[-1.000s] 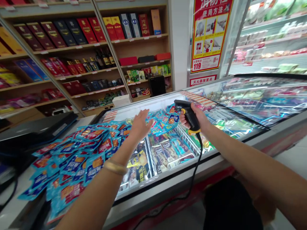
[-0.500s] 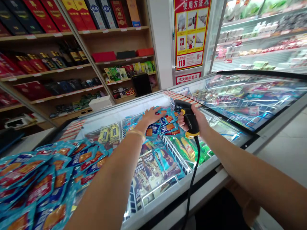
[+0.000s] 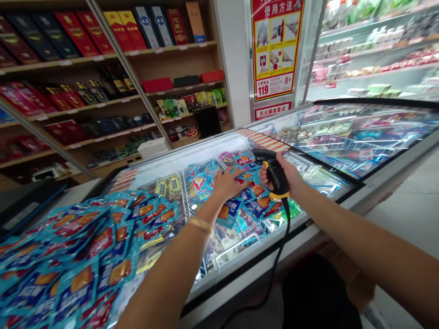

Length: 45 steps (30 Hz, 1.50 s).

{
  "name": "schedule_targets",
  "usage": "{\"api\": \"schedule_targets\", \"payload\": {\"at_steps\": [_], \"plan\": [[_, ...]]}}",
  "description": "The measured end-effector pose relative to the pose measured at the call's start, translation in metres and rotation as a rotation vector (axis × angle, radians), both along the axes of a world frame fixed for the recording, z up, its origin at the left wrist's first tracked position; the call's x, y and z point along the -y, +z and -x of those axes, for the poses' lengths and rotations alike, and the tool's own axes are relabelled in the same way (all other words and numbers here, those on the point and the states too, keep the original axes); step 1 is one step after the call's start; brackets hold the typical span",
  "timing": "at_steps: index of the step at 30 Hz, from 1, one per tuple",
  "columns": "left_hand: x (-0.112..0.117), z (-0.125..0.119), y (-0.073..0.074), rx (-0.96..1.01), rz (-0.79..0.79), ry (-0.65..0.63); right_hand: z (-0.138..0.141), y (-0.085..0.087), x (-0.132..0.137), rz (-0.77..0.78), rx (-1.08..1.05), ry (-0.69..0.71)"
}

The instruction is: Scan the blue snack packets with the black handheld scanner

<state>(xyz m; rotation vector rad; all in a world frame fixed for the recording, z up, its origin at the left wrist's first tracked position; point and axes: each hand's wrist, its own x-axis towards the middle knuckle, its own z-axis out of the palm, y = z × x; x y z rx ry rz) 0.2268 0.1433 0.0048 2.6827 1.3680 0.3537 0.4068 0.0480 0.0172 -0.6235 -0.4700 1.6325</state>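
1. Your right hand [image 3: 291, 177] is wrapped round the grip of a black-and-yellow scanner [image 3: 277, 177], its head pointing left over the freezer; a black cable [image 3: 283, 243] hangs from the handle.
2. Your left hand [image 3: 229, 183] is palm down with the fingers spread, touching a loose group of blue snack packets [image 3: 259, 206]; you cannot tell whether any is pinched. The group lies at the middle of the chest freezer [image 3: 229, 268], just beside the scanner.
3. A larger heap of similar packets [image 3: 80, 279] spreads to the left of your left forearm, which wears a gold-coloured bracelet [image 3: 199, 224].
4. Beyond the freezer stand shelves [image 3: 171, 48] of boxes and a red-and-yellow notice [image 3: 275, 84].
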Motion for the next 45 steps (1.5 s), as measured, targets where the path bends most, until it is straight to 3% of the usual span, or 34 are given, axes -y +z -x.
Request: {"api": "schedule_targets", "payload": {"at_steps": [5, 10, 14, 18, 24, 36, 41, 45], "plan": [[0.029, 0.008, 0.012, 0.106, 0.077, 0.066, 0.007, 0.009, 0.017, 0.004, 0.042, -0.041], [0.051, 0.040, 0.027, 0.287, 0.040, 0.126, 0.018, 0.022, 0.027, -0.064, 0.008, -0.032], [0.078, 0.065, 0.022, 0.146, 0.119, 0.141, 0.040, 0.021, 0.031, -0.080, 0.015, 0.055], [0.093, 0.074, 0.018, 0.026, 0.173, 0.107, 0.059, 0.010, 0.033, -0.034, -0.019, 0.058], [0.090, 0.080, 0.025, 0.117, 0.224, 0.097, 0.058, -0.003, 0.035, -0.025, -0.005, 0.029], [0.086, 0.086, 0.022, 0.398, 0.272, 0.174, 0.058, -0.001, 0.039, -0.047, 0.030, 0.036], [0.083, 0.088, 0.020, 0.418, 0.216, 0.226, 0.056, -0.004, 0.037, -0.057, 0.053, 0.050], [0.077, 0.090, 0.016, 0.456, 0.125, 0.189, 0.057, -0.002, 0.038, -0.057, 0.050, 0.045]]}}
